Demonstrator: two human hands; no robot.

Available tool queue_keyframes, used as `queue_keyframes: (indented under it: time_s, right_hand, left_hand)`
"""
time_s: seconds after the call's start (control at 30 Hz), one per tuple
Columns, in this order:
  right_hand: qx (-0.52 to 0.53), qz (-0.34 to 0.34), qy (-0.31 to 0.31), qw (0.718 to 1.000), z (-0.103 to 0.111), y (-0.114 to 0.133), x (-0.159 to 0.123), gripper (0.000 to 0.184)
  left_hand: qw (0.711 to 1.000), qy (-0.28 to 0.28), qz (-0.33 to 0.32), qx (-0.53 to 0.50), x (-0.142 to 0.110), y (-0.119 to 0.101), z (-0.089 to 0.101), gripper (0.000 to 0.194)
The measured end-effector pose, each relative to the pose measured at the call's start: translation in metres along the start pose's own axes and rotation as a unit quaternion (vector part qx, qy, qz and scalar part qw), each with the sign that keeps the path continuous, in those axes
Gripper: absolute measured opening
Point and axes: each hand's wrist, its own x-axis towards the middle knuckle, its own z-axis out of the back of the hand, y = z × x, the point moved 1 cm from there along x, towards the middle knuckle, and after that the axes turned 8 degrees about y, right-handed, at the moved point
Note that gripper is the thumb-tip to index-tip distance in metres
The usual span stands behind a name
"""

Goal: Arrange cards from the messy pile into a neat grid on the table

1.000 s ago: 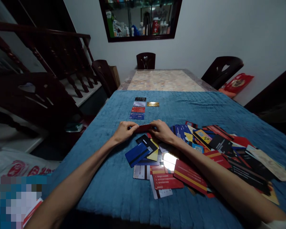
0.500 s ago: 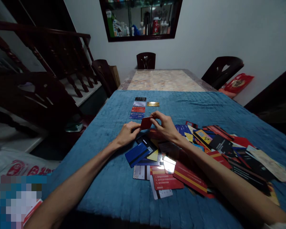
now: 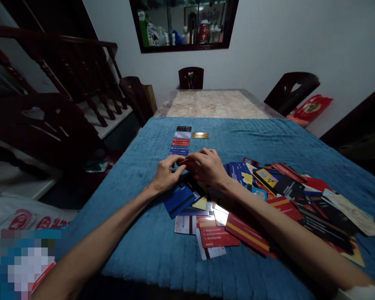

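My left hand [image 3: 166, 174] and my right hand [image 3: 205, 166] meet over the blue cloth [image 3: 137, 233], fingers pinched together on a red card [image 3: 185, 162] that is mostly hidden between them. Just beyond the hands lies a neat column of cards [image 3: 181, 141], with a single gold card [image 3: 200, 135] beside its far end. A loose heap of many coloured cards [image 3: 268, 200] spreads to the right and under my right forearm. A blue card [image 3: 178, 201] lies just below my left hand.
The blue cloth covers the near half of a long table; bare patterned tabletop [image 3: 215, 104] shows beyond. Dark wooden chairs [image 3: 191, 77] stand at the far end and on both sides. A stair railing [image 3: 65, 62] runs at left. A red bag [image 3: 311, 109] sits far right.
The red card was lifted and turned in my right fingers half a second ago. Now both hands have lowered and closed together over it, slightly nearer the column of cards.
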Motion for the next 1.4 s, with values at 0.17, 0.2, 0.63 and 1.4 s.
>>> queue_keyframes:
  time_s: [0.17,0.2,0.63,1.4]
  right_hand:
    - [0.052,-0.035,0.036,0.997,-0.003,-0.002,-0.001,0.027]
    - [0.064,-0.042,0.043,0.996,-0.003,-0.003,-0.002,0.027]
    - [0.077,-0.042,0.014,0.996,-0.015,-0.014,-0.004,0.023]
    - [-0.156,-0.018,-0.020,0.987,-0.009,0.002,-0.007,0.049]
  left_hand:
    - [0.999,-0.002,0.014,0.033,0.002,0.005,0.004,0.011]
    - [0.999,-0.006,0.021,0.037,0.002,0.007,0.005,0.009]
    - [0.993,0.064,0.050,0.091,0.007,0.029,0.011,0.006]
    - [0.993,0.046,0.073,-0.079,0.010,0.030,0.014,0.016]
